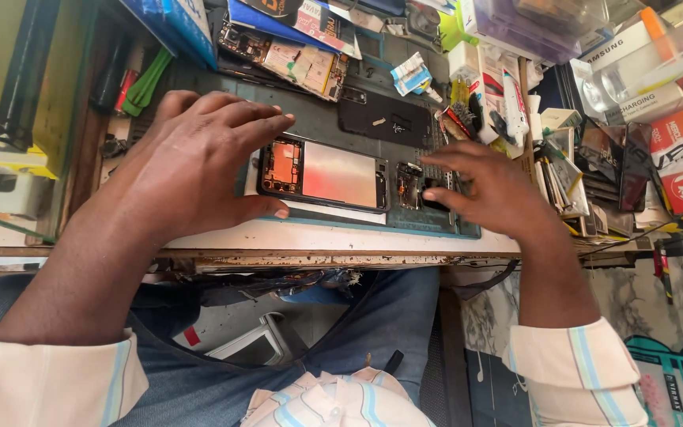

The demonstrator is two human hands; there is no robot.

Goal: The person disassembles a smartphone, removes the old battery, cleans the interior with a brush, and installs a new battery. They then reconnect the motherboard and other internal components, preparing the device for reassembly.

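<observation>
The opened phone [324,174] lies flat on the mat [318,119] on the table [294,237], long axis running left to right, between the two hands. The left hand [191,162] spreads open over its left end, thumb just at the near edge, gripping nothing. The right hand [492,190] rests at the right end, fingers loosely curled, fingertips [428,192] touching the bottom board; whether they pinch anything I cannot tell.

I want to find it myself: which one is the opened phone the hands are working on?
Look at the dark green work mat on the cluttered bench. The opened phone lies near its front edge, between the left hand and right hand. Unlike the plain black back cover behind it, it shows a shiny coppery plate and small circuit parts.
</observation>
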